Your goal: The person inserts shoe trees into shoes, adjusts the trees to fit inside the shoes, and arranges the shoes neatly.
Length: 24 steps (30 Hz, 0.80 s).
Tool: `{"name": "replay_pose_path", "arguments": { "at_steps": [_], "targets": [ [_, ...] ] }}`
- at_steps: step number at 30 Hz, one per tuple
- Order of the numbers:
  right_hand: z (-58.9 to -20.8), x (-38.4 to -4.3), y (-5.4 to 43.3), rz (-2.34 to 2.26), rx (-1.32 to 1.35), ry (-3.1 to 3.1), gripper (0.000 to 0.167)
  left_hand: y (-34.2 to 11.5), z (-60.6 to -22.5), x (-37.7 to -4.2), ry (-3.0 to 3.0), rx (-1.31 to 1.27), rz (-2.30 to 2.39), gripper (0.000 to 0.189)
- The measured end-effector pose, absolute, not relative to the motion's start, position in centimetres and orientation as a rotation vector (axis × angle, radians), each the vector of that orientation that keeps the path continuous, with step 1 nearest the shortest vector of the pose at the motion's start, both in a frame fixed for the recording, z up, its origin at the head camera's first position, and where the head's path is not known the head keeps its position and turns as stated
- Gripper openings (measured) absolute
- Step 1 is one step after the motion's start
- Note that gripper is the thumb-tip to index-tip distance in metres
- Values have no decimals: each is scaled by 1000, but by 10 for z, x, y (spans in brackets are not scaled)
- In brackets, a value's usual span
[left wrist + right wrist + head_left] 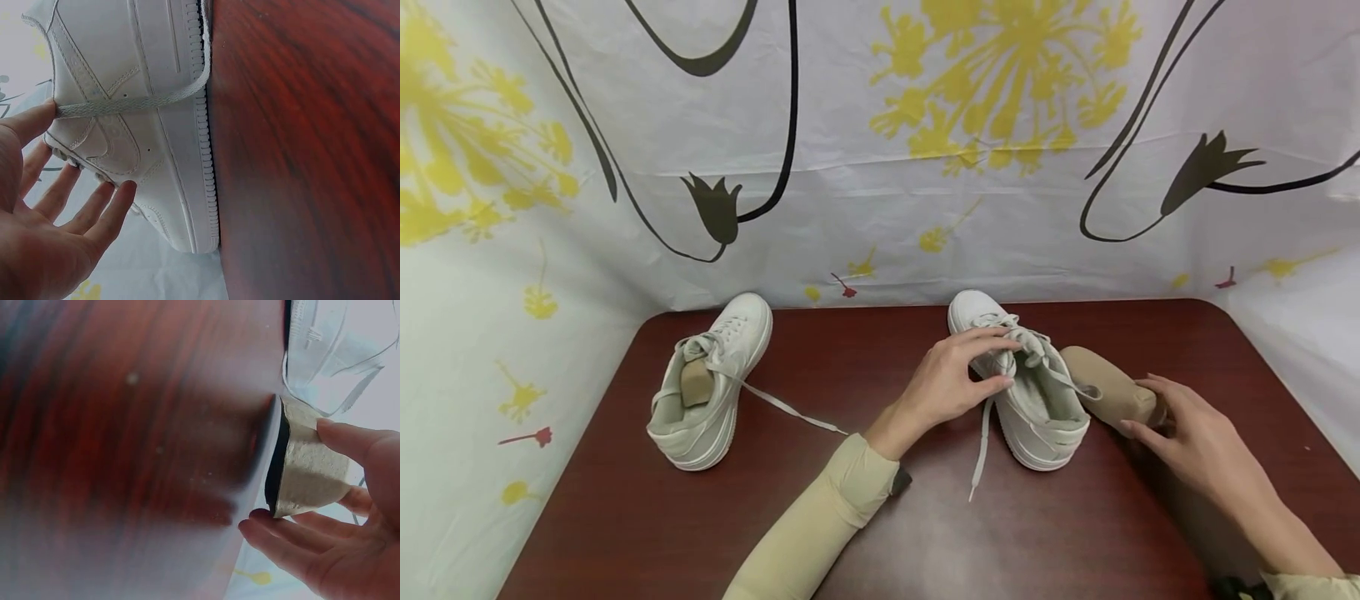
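Note:
A white sneaker (1033, 392) with loose laces stands right of the table's middle, toe pointing away. My left hand (958, 371) touches its throat and collar edge, fingers spread. In the left wrist view, the left thumb (37, 120) meets a lace (140, 103) hanging down the sneaker's side. Just right of that sneaker is a tan cardboard shoe insert (1105, 385), its rounded end pointing away. My right hand (1202, 433) holds the insert's near end between thumb and fingers. The right wrist view shows the insert's hollow, dark underside edge (278, 462).
A second white sneaker (715, 379) stands at the left, a tan insert (697, 383) inside it and one lace (790, 407) trailing across the dark red table (850, 367). A flower-printed white sheet (850, 117) hangs behind the table.

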State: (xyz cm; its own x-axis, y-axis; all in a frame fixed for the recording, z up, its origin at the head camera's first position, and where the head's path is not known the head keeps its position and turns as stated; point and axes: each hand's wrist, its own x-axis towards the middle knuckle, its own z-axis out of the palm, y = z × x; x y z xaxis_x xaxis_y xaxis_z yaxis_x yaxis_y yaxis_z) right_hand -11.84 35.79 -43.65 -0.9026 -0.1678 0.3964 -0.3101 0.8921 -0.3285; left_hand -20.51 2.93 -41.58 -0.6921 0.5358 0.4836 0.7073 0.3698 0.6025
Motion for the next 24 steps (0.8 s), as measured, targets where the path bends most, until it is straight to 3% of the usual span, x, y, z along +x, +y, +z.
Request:
{"name": "replay_pose_path", "arguments": {
  "at_steps": [13,24],
  "targets": [
    [-408,-100,359,660,82,-2750,61,30,-414,-204,-2466,-1109,-1162,49],
    [-395,-97,361,644,11,-2727,60,30,-415,-205,-2442,-1113,-1193,50]
  ]
}}
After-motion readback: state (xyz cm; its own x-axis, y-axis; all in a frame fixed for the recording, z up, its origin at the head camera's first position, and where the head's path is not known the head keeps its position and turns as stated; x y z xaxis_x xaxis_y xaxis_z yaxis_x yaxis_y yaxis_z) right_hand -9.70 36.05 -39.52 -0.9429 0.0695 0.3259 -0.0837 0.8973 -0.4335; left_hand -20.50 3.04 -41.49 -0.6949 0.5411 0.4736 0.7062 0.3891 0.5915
